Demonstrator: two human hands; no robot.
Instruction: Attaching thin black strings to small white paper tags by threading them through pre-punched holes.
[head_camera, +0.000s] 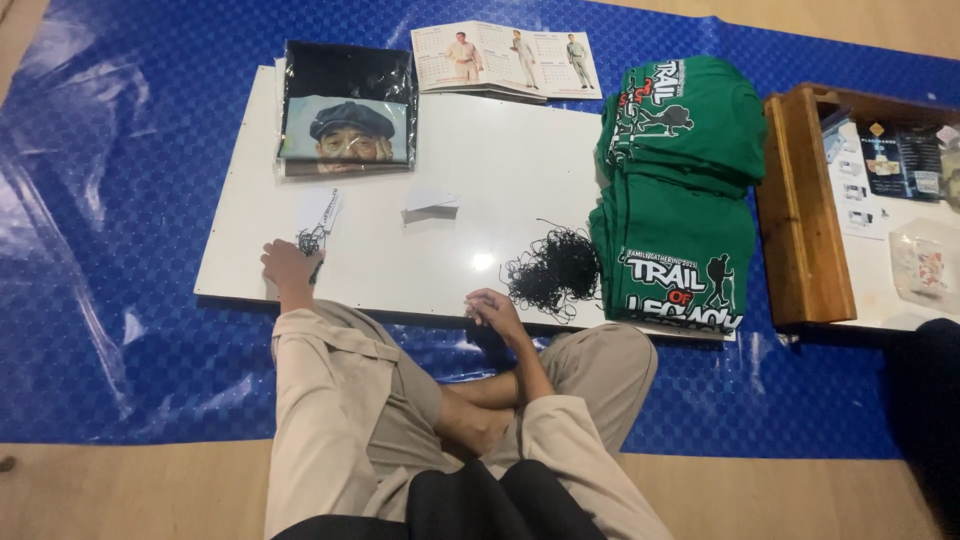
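Observation:
I sit cross-legged at a white board (500, 160) laid on a blue plastic sheet. My left hand (288, 266) rests on the board's near edge, fingers closed on a small bunch of black strings (311, 241), just below a small stack of white tags (320, 208). At the board's near edge, my right hand (495, 310) pinches what looks like a thin black string. To its right lies a loose pile of black string loops (555, 270). A second small stack of white tags (430, 200) lies mid-board.
A stack of folded green printed shirts (680, 190) covers the board's right end. Bagged dark shirts with a portrait print (345, 110) lie at the back left, an open calendar (505, 60) behind. A wooden tray (800, 210) with packets stands at right.

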